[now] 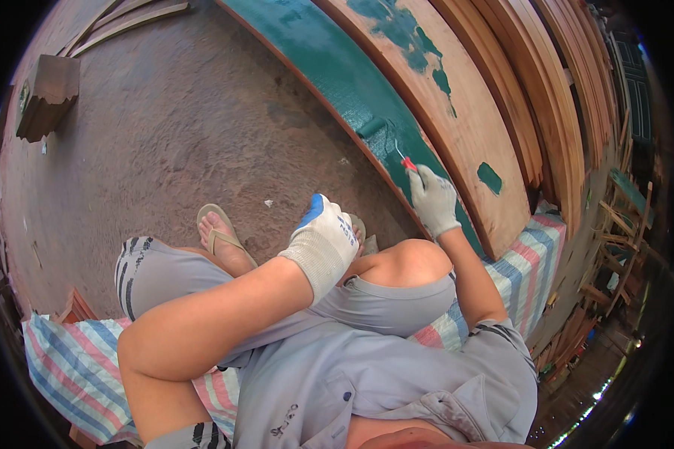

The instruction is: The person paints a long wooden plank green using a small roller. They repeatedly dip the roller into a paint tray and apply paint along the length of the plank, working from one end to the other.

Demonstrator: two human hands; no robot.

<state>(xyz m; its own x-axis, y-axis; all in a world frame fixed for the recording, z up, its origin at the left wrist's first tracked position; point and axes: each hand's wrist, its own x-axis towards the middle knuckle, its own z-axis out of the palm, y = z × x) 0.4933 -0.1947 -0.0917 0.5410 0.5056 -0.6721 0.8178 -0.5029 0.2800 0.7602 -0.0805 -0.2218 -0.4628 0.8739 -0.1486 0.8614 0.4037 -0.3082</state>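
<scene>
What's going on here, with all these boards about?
A person wearing knit gloves is holding a paint roller by its red handle in the right hand. The roller is on a long green-coated board. The mostly bare board beside it carries a few green patches. The left hand is curled closed, away from the boards; whether it holds anything is hidden.

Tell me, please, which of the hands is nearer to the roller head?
Right. The right hand holds the red handle close to the roller head; the left hand is farther, left of the right knee.
</scene>
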